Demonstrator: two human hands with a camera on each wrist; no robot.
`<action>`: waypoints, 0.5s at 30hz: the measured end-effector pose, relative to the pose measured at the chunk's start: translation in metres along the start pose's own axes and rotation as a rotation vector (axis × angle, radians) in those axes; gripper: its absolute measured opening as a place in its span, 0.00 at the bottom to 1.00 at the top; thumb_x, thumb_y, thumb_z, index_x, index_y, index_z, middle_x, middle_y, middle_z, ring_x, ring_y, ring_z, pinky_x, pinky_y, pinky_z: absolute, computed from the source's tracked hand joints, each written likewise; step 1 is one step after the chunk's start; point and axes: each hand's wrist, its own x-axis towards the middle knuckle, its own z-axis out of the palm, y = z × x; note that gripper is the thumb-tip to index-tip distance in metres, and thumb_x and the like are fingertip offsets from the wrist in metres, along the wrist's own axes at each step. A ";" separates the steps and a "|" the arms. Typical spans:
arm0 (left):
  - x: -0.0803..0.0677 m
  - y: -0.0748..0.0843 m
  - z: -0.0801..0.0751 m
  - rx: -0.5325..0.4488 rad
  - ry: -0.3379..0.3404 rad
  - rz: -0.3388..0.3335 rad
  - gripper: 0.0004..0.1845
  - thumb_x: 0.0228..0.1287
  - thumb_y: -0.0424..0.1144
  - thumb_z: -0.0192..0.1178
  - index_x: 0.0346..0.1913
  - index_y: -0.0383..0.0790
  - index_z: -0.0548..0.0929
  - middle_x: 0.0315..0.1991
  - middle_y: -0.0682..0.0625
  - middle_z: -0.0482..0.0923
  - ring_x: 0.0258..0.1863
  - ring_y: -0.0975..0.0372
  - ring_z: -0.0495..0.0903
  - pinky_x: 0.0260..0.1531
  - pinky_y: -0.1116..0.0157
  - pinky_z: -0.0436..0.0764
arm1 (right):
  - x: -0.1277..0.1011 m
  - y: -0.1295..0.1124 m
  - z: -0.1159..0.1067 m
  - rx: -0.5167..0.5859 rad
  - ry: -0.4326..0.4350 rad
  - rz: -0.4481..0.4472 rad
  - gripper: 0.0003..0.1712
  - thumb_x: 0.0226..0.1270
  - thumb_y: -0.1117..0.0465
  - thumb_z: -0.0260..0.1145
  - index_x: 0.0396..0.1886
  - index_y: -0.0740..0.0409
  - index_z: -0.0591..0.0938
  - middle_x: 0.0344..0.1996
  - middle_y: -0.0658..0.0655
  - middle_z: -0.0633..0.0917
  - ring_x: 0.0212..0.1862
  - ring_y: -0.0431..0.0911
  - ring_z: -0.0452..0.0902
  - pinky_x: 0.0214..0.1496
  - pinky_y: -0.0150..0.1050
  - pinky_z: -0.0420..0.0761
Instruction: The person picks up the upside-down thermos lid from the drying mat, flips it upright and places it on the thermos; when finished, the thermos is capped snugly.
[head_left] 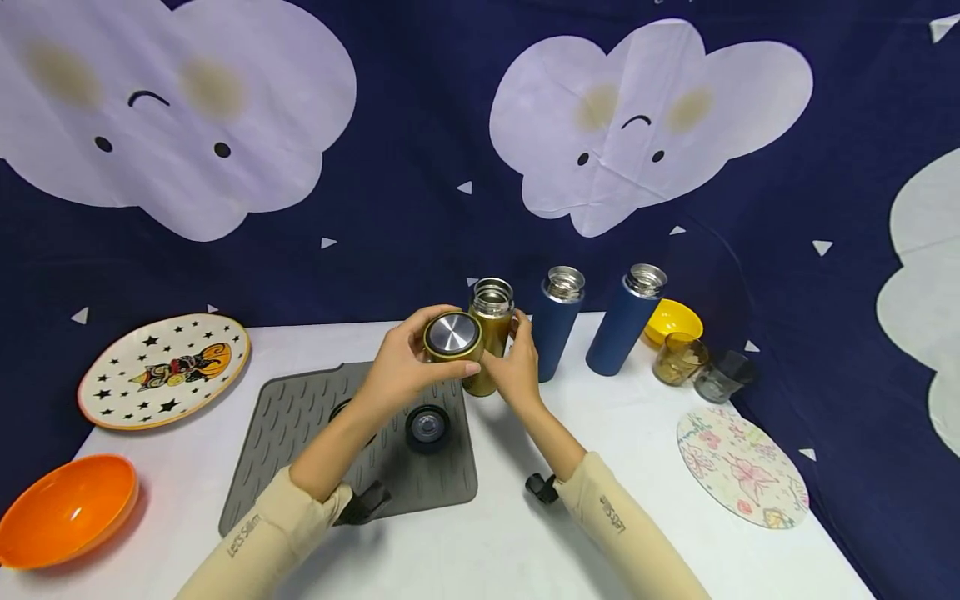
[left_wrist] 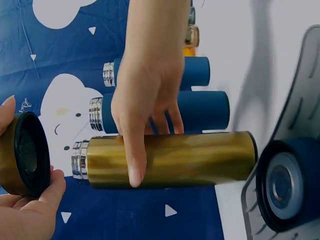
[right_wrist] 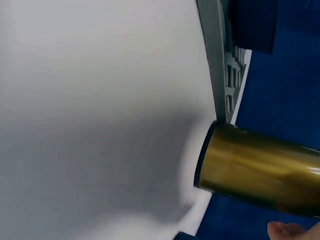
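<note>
A gold flask (head_left: 491, 333) stands upright at the far edge of the grey mat (head_left: 300, 425), its steel mouth uncapped. My right hand (head_left: 517, 362) grips its body; in the left wrist view the fingers (left_wrist: 137, 165) wrap over the gold flask (left_wrist: 200, 160). My left hand (head_left: 401, 362) holds the gold lid (head_left: 452, 336) just left of the flask's mouth, steel top facing me. The left wrist view shows the gold lid (left_wrist: 22, 155) with its black inner rim, apart from the flask's neck. In the right wrist view the gold flask (right_wrist: 260, 172) base shows.
Two dark blue uncapped flasks (head_left: 555, 321) (head_left: 626, 321) stand right of the gold one. A dark lid (head_left: 427, 427) lies on the mat. A yellow bowl (head_left: 672, 321), two glasses (head_left: 678, 358), a patterned round mat (head_left: 742, 467), a starred plate (head_left: 165, 367), an orange bowl (head_left: 63, 508) surround.
</note>
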 end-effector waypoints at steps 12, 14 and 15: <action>0.016 0.007 0.013 -0.069 -0.016 0.066 0.38 0.49 0.26 0.74 0.66 0.39 0.73 0.61 0.46 0.76 0.57 0.57 0.78 0.58 0.64 0.77 | -0.024 -0.005 -0.009 0.080 0.059 -0.056 0.35 0.50 0.63 0.76 0.58 0.61 0.73 0.47 0.61 0.84 0.48 0.54 0.81 0.51 0.48 0.79; 0.017 0.012 0.016 -0.067 -0.032 0.070 0.38 0.49 0.26 0.74 0.66 0.40 0.73 0.61 0.47 0.76 0.56 0.57 0.79 0.59 0.63 0.78 | -0.039 -0.010 -0.019 0.103 0.044 -0.054 0.36 0.51 0.60 0.79 0.59 0.58 0.73 0.49 0.59 0.84 0.49 0.52 0.81 0.52 0.48 0.79; 0.017 0.014 0.018 -0.065 -0.043 0.069 0.38 0.49 0.27 0.75 0.66 0.41 0.73 0.60 0.48 0.77 0.56 0.57 0.79 0.59 0.61 0.78 | -0.047 -0.012 -0.024 0.114 0.037 -0.048 0.37 0.50 0.59 0.80 0.60 0.57 0.73 0.50 0.57 0.84 0.49 0.51 0.81 0.53 0.47 0.79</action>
